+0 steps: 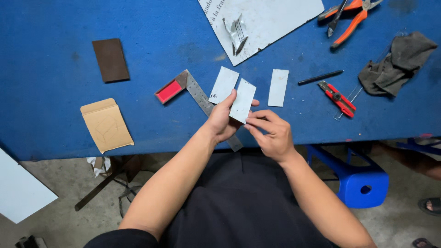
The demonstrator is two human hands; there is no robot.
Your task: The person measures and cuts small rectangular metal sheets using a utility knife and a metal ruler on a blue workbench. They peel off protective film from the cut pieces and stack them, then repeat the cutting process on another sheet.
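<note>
My left hand point(223, 120) and my right hand point(272, 133) both hold a small white rectangular strip point(242, 100) upright over the front edge of the blue table point(55, 119). The left fingers grip its left side, and the right fingertips pinch its lower right corner. Two similar white strips lie flat on the table, one point(223, 85) just behind the left hand and one point(278, 87) to the right. A metal try square with a red handle point(171, 91) lies under my left hand, its blade running toward the table edge.
A brown rectangle point(110, 59) and a cardboard piece point(106, 125) lie at left. At the back sit a large white sheet point(271, 18) and orange-handled pliers point(349, 18). A black pen point(320, 77), red cutter point(337, 98) and grey rag point(396, 62) lie right. A blue stool point(358, 179) stands below.
</note>
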